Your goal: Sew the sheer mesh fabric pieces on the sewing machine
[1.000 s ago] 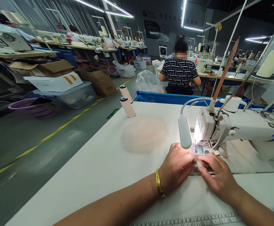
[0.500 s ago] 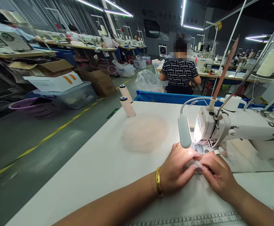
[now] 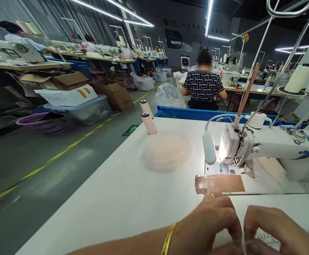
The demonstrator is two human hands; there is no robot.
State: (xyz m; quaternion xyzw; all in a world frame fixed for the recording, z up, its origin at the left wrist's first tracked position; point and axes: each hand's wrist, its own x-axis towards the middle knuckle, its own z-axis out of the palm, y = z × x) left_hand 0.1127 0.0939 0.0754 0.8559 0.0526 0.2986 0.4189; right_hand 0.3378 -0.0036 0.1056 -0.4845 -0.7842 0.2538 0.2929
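My left hand (image 3: 218,219), with a gold ring and bracelet, is low in the view with its fingers curled in a pinch. My right hand (image 3: 273,226) faces it, fingertips bent in close to the left ones. Thin, sheer whitish fabric is pinched between them, mostly hidden by the fingers and the frame's lower edge. Beyond my hands stands a white sewing machine (image 3: 273,143), its lamp (image 3: 209,148) lit over the needle area. A shiny brown strip (image 3: 223,183) lies flat in front of the needle plate, partly behind my left fingers.
A pile of sheer pinkish fabric (image 3: 167,152) lies on the white table (image 3: 112,202). Two thread cones (image 3: 149,123) stand at its far left edge. A ruler scale (image 3: 268,239) runs along the near edge. Ahead, a person (image 3: 204,83) sits beyond a blue cloth trough (image 3: 186,112).
Both hands have come back from the needle area toward me, down the view, with the fabric. The brown strip they covered now shows. The view has shifted slightly.
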